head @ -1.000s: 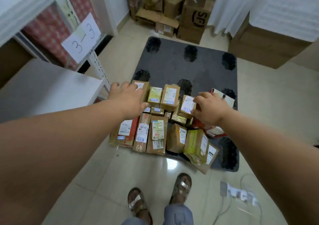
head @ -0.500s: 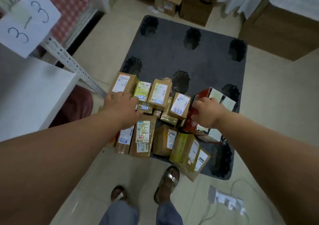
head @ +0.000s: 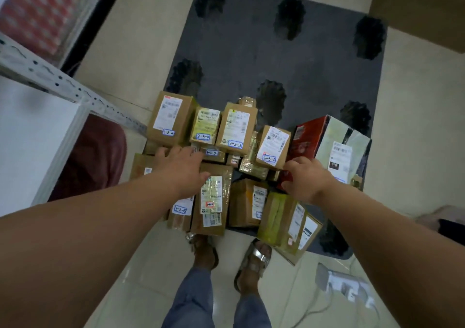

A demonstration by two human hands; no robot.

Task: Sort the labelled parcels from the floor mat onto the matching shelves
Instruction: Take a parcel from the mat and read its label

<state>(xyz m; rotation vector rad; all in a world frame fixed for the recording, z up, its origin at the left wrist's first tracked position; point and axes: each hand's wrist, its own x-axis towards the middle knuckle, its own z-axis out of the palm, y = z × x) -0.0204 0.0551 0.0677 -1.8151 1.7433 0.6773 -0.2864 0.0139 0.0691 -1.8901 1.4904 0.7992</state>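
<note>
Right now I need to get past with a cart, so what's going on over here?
A person is bent over a pile of labelled parcels on the near end of a grey mat. Their left hand reaches flat over the parcels on the left; their right hand is at a red box, though a firm grip can't be confirmed. Nothing is lifted yet.

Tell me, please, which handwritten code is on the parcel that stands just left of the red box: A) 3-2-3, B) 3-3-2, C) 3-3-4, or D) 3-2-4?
B: the blue-edged sticker on the parcel next to the red box reads 3-3-2.
</note>
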